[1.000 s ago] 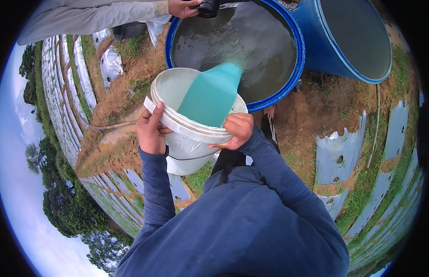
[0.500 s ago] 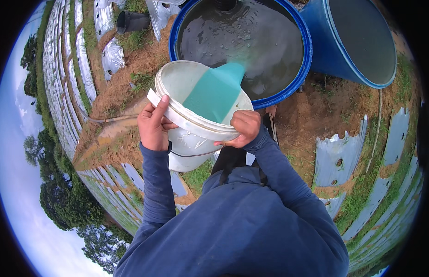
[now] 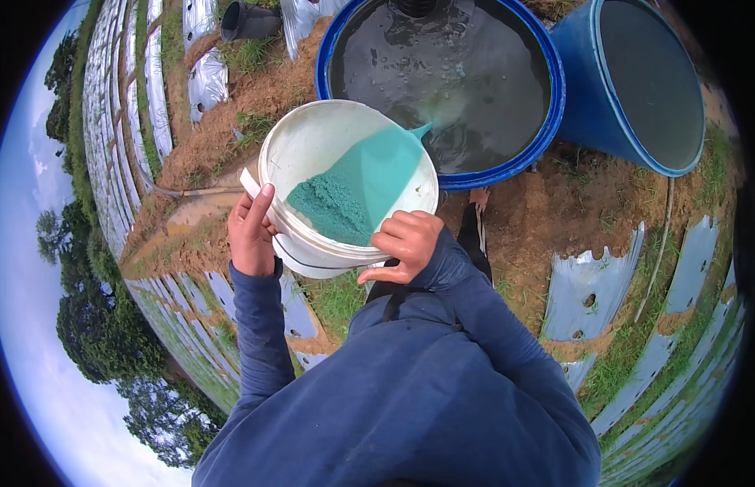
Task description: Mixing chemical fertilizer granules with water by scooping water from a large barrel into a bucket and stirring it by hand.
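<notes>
Now each hand, left [image 3: 252, 231] and right [image 3: 406, 243], grips the white bucket [image 3: 308, 142], tipped mouth-first toward the blue barrel [image 3: 548, 122].

Even, soft overcast daylight, no hard shadows or glare; focus sharp around the hands, with strong fisheye bending toward the black rim.

The bucket [image 3: 345, 162] sits tilted between the left hand [image 3: 252, 231] and right hand [image 3: 406, 243], its lip over the near rim of the open drum [image 3: 548, 122] — liquid and granules [image 3: 333, 207] inside. A second drum [image 3: 613, 89] stands just right of the first.
</notes>
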